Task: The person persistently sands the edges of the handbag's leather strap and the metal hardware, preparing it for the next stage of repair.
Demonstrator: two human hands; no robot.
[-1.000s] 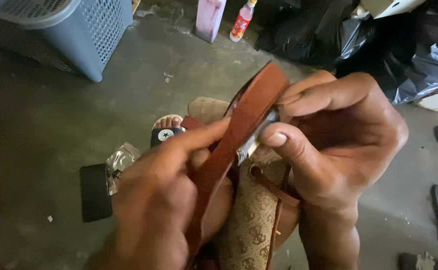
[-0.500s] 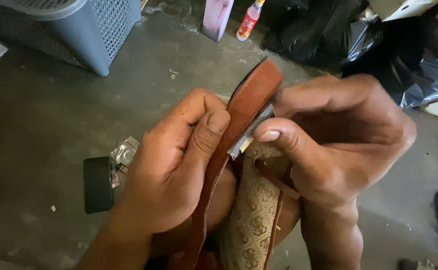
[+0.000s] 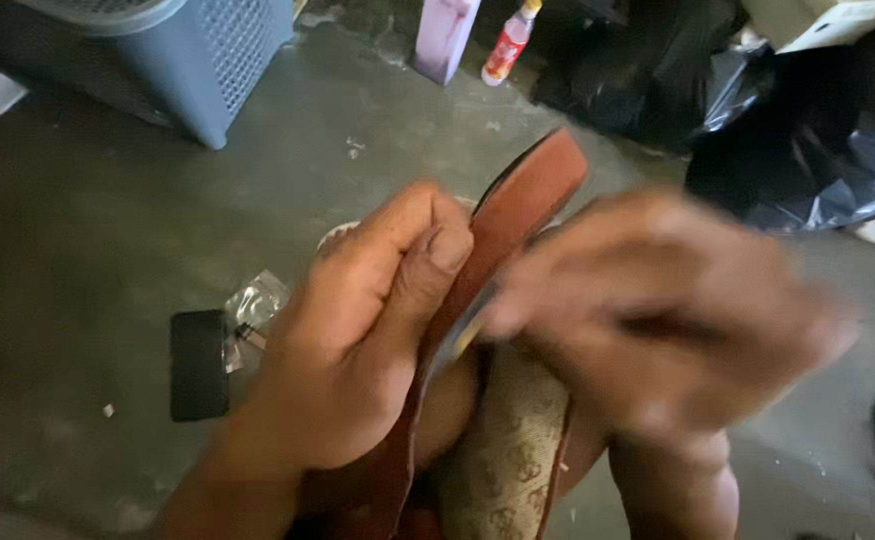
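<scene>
Gripping brown leather strap (image 3: pixel 518 205), left hand (image 3: pixel 358 340); right hand (image 3: pixel 658 310) blurred alongside.

Strap (image 3: pixel 518 215), centre frame: reddish-brown. Bag panel (image 3: pixel 503 455), lower centre: tan, repeating darker motif. Basket (image 3: pixel 173 50), upper left: blue-grey, perforated.

Our left hand (image 3: pixel 363 345) sits low and centre, fingers curled into a closed grip, the thumb (image 3: pixel 428 275) pressed flat along the top with its nail facing up. The left forearm runs down to the lower edge. Our right hand (image 3: pixel 658 320) is blurred, knuckles up, fingers bent inward toward the left thumb; whether it is closed we cannot tell.
</scene>
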